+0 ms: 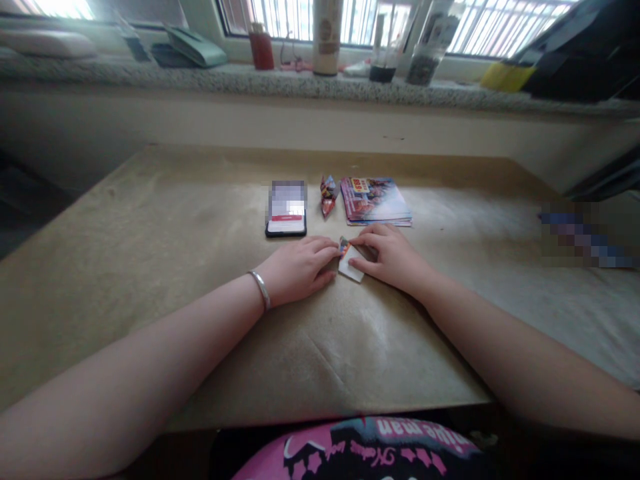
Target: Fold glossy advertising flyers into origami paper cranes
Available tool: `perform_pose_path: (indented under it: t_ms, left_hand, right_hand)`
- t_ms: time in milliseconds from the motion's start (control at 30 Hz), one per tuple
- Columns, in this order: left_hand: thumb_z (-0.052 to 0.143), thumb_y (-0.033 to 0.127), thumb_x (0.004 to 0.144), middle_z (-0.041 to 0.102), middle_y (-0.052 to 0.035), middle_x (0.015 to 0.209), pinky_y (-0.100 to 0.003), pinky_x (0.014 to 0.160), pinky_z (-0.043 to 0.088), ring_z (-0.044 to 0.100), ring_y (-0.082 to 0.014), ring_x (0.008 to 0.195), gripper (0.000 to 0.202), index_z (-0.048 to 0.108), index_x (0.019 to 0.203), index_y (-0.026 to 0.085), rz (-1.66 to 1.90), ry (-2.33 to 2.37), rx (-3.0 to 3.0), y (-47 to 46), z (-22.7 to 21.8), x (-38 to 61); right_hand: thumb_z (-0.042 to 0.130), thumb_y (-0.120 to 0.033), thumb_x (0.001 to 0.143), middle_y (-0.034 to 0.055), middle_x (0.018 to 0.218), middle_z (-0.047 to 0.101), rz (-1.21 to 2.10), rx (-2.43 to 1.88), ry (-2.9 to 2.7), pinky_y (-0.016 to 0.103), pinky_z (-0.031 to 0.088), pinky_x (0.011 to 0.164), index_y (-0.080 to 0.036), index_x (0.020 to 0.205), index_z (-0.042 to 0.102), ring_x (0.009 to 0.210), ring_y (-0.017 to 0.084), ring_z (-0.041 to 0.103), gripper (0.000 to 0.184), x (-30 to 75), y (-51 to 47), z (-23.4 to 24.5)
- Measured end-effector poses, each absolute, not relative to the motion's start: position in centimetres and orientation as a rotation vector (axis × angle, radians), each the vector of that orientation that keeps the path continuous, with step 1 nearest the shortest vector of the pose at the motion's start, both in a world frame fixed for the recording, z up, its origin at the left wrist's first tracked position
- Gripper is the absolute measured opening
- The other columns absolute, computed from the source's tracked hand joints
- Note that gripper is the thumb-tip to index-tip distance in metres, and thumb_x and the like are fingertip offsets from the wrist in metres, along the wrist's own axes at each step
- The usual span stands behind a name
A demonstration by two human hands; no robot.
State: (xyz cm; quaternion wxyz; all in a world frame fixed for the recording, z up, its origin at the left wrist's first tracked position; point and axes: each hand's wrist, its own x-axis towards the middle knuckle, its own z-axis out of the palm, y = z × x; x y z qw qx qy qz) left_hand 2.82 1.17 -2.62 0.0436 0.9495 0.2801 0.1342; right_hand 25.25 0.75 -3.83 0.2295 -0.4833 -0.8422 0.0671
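Note:
A small folded piece of paper (350, 265), white with a coloured corner, lies on the brown paper-covered table (150, 253). My left hand (299, 269), with a silver bangle on the wrist, presses its fingertips on the paper's left edge. From the other side my right hand (393, 257) pinches the paper with curled fingers. Behind them lie a stack of colourful printed sheets (375, 200), a small folded colourful paper figure (328, 195) and a phone (287, 209) with a lit screen.
A stone windowsill (300, 83) runs along the back with a red cup (261, 48), a tall cylinder (327, 37), bottles and a teal case (196, 48). A blurred object (585, 237) lies at the right. The table's near edge is by my body.

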Motion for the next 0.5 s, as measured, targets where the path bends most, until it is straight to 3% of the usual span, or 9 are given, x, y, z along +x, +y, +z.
perform_pose_path:
  t_ms: [233,500]
  left_hand:
    - [0.050,0.027,0.089,0.055,-0.0111,0.131,-0.041,0.102,0.044,0.051,-0.0237,0.121,0.037,0.055,0.124,0.016,0.416,0.770,2.887,1.41,-2.90,2.42]
    - [0.051,0.024,0.088,0.057,-0.0104,0.125,-0.038,0.094,0.048,0.055,-0.0224,0.112,0.033,0.059,0.119,0.020,0.443,0.759,2.913,1.42,-2.94,2.43]
  right_hand:
    - [0.065,-0.033,0.077,0.0081,0.091,0.064,0.332,-1.350,-2.237,0.035,0.045,0.079,-0.017,0.101,0.070,0.084,0.020,0.057,0.030,25.31,0.94,-3.94]
    - [0.063,-0.033,0.076,-0.0026,0.067,0.057,0.624,-1.390,-2.171,0.025,0.039,0.057,-0.017,0.110,0.065,0.057,0.011,0.048,0.038,25.27,0.68,-3.91]
